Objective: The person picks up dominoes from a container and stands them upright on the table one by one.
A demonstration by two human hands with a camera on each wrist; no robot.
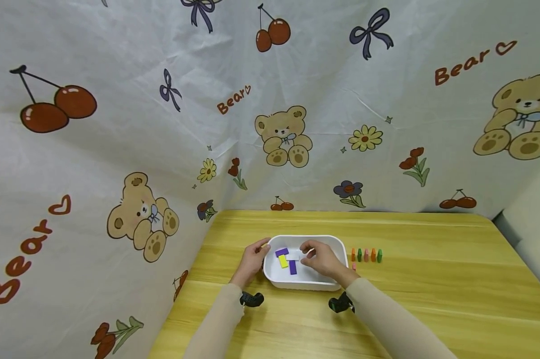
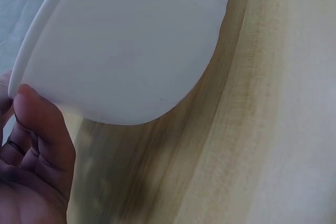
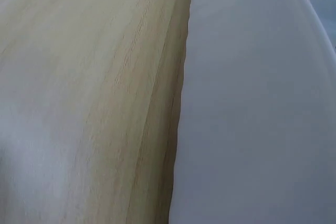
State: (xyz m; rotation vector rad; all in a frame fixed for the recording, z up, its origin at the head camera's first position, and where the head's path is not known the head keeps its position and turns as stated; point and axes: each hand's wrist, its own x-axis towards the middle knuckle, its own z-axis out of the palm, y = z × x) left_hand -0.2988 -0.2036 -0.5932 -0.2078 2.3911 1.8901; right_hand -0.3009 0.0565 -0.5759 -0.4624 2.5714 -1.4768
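Observation:
My left hand (image 1: 254,257) grips the left end of a white plastic tub (image 1: 303,286); in the left wrist view, the thumb (image 2: 39,114) presses its rim. Inside the tub, toward the left, lie a purple block (image 1: 282,252), a yellow block (image 1: 283,262), a white block (image 1: 292,257) and another purple block (image 1: 293,268). Over the tub's inside reaches my right hand (image 1: 321,258), its thumb and forefinger bent and apart beside the white block. No block shows between them. The right wrist view has only the tub's side wall (image 3: 252,103), without the hand.
Right of the tub, several small blocks stand in a row on the wooden table (image 1: 431,279), among them an orange block (image 1: 373,255) and a green block (image 1: 379,256). A pink block (image 1: 354,267) is by the tub's right end. Printed cloth (image 1: 324,89) hangs behind.

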